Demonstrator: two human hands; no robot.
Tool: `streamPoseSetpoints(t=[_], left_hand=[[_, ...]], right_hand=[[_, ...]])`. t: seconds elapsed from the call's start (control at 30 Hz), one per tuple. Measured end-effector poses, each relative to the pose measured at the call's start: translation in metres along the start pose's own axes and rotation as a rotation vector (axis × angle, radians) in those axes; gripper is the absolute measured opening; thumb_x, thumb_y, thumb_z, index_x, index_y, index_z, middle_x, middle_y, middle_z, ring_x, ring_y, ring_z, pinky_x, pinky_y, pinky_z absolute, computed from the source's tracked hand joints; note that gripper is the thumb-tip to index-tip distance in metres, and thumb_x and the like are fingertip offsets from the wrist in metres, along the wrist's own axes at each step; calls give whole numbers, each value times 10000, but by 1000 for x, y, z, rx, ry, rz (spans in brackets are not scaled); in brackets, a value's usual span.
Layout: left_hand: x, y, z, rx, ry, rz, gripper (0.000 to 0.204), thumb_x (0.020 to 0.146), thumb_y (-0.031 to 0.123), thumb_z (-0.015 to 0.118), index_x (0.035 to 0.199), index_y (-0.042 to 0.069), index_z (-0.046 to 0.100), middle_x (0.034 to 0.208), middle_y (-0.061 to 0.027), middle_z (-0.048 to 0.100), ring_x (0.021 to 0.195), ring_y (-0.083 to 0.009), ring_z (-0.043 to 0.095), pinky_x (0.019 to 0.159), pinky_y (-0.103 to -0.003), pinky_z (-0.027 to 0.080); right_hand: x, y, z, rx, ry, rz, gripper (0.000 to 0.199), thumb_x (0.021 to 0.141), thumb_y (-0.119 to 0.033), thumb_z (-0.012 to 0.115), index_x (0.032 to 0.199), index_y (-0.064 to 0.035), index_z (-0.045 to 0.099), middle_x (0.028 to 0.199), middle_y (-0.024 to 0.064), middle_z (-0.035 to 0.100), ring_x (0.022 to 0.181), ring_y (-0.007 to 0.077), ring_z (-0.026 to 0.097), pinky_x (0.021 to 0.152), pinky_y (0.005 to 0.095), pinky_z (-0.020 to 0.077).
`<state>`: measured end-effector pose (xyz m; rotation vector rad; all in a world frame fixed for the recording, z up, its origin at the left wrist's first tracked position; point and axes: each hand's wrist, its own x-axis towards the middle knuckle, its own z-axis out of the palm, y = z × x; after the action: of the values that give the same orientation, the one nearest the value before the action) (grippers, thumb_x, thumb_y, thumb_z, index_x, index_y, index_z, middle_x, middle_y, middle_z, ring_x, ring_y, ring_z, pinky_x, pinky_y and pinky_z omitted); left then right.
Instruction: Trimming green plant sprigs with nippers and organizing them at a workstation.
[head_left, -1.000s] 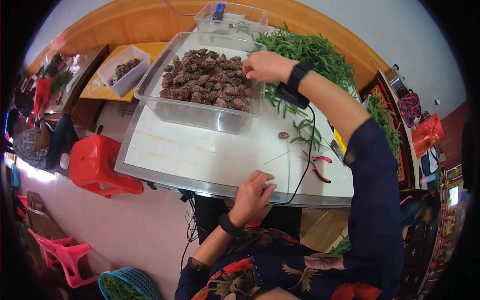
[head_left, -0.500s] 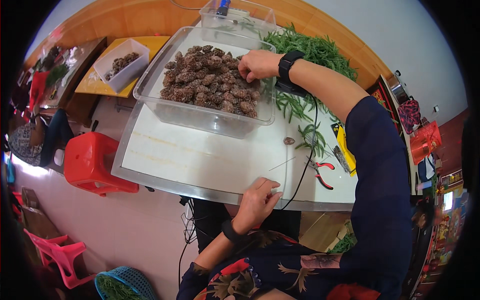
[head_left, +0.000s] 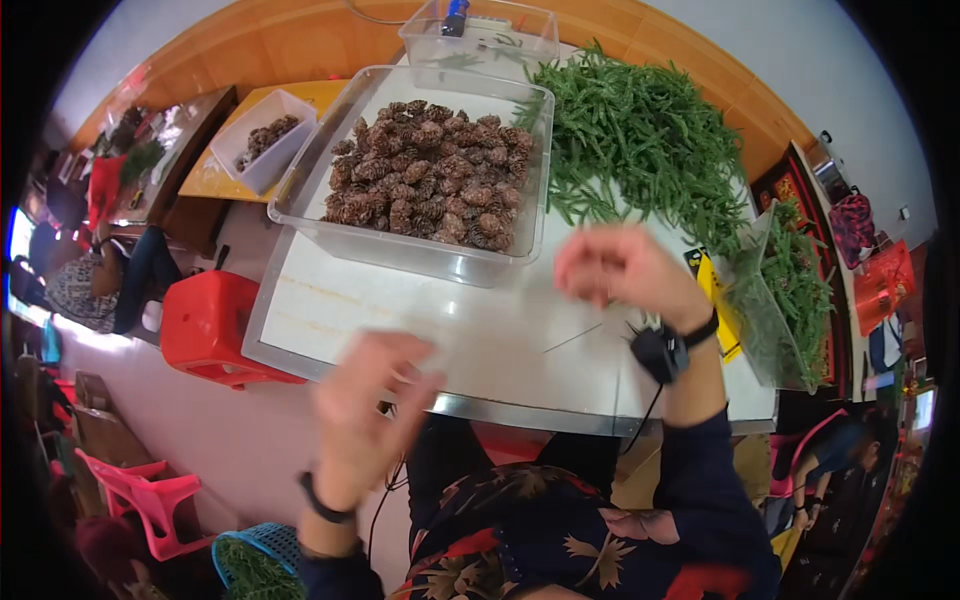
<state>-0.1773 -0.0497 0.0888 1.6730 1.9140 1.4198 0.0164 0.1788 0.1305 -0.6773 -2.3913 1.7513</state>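
Observation:
My right hand (head_left: 630,275) hovers over the table just right of the clear bin, its fingers curled in and blurred. Whether a pine cone lies in those fingers is hard to make out. My left hand (head_left: 370,405) is raised by the table's near edge, smeared by motion, thumb and fingers apart with nothing visible in them. Brown pine cones (head_left: 430,175) fill the clear plastic bin (head_left: 400,245). On the white tabletop lies a thin wire (head_left: 572,337), near my right wrist. The red-handled pliers are hidden behind that wrist.
Green artificial sprigs (head_left: 640,130) are heaped right of the bin. A clear container of sprigs (head_left: 775,300) stands at the table's right side, beside a yellow package (head_left: 725,320). A red stool (head_left: 215,325) stands left. Another person (head_left: 85,285) sits at far left.
My right hand has left the pine cone bin and come back toward me. My left hand has shifted left and lifted. The view has turned, showing more of the right side.

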Motion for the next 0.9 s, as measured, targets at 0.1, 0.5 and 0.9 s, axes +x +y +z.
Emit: streamPoseSetpoints(t=[0.1, 0.5, 0.9], left_hand=[[70, 13, -39, 269, -11, 86, 232, 791, 124, 719, 983, 20, 640, 871, -99, 629, 671, -196, 600, 603, -292, 483], [249, -111, 8, 611, -534, 166, 570, 781, 238, 760, 1270, 69, 522, 1075, -114, 585, 992, -227, 555, 896, -321, 447], [267, -118, 34, 646, -715, 44, 569, 680, 135, 802, 1187, 91, 547, 1119, -144, 605, 1045, -302, 573, 907, -368, 451]], right_hand=[[-34, 47, 20, 254, -142, -75, 119, 858, -129, 694, 952, -62, 664, 815, -26, 638, 728, 32, 577, 617, 190, 461], [-25, 125, 31, 605, -454, -1, 217, 893, -193, 670, 1058, -55, 634, 754, -43, 566, 618, 33, 489, 522, 186, 393], [-18, 129, 35, 561, -421, 100, 252, 883, -236, 651, 1045, -43, 631, 731, -44, 536, 590, 34, 456, 482, 185, 367]])
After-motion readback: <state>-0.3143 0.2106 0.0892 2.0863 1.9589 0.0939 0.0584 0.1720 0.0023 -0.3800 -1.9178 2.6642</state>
